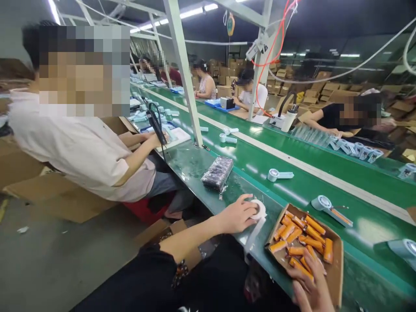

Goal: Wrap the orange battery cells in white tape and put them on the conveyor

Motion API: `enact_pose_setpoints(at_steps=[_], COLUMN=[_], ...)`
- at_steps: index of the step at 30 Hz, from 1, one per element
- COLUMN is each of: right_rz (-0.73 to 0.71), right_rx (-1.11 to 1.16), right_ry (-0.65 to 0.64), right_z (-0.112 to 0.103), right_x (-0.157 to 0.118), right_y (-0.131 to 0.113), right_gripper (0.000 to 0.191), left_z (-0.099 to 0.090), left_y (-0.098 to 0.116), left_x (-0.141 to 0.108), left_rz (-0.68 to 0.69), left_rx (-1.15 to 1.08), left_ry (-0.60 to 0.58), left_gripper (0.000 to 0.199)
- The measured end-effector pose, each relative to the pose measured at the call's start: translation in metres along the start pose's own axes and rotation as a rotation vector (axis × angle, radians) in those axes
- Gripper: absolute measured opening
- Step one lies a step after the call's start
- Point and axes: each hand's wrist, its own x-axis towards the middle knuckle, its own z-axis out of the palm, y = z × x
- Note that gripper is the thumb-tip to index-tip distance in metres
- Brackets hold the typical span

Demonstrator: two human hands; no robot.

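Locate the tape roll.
Head view, lower centre: the tape roll sits on the bench edge under the left hand, just left of the battery box.

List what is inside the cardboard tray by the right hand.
The cardboard tray holds a loose pile of orange cylinders. The right hand covers the near corner, fingers on a few cylinders, so anything beneath it or under the pile cannot be seen.

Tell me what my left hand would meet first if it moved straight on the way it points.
The left hand already touches the tape roll; beyond it, probably the cardboard tray of orange batteries, though depth is unclear.
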Motion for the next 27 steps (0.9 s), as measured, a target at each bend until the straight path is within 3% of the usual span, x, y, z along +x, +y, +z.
enact_pose_setpoints(at_steps=[2,4,9,15,18,23,25,27], right_rz=[0.113,0.119,0.055,0.069,0.015,0.083,0.143,0.223], right_rx=[0.114,0.081,0.042,-0.004,-0.034,0.249,0.392,0.466], right_ry=[-0.16,-0.336,-0.629,-0.952,-0.832,-0.364,-0.275,-0.269], right_z=[0.024,0.036,0.023,0.01,0.004,0.005,0.012,0.021], right_x=[0.001,0.005,0.0,-0.013,-0.005,-0.001,-0.001,0.002], right_y=[-0.031,-0.052,-0.063,-0.059,-0.063,-0.061,-0.058,-0.057], right_gripper=[0.055,0.05,0.065,0.061,0.051,0.035,0.035,0.038], left_z=[-0.006,-0.012,-0.005,0.009,0.012,0.014,0.012,0.009], left_y=[0.03,0.044,0.026,0.018,0.017,0.027,0.037,0.048], left_x=[-0.005,-0.008,-0.016,-0.037,-0.04,-0.048,-0.051,-0.053], left_rz=[0.203,0.272,0.153,0.184,0.203,0.313,0.399,0.488], left_rx=[-0.05,-0.102,-0.136,-0.152,-0.143,-0.134,-0.16,-0.171], left_ry=[0.08,0.118,0.079,0.137,0.175,0.201,0.174,0.158], left_gripper=[0.021,0.022,0.02,0.033,0.03,0.028,0.028,0.027])
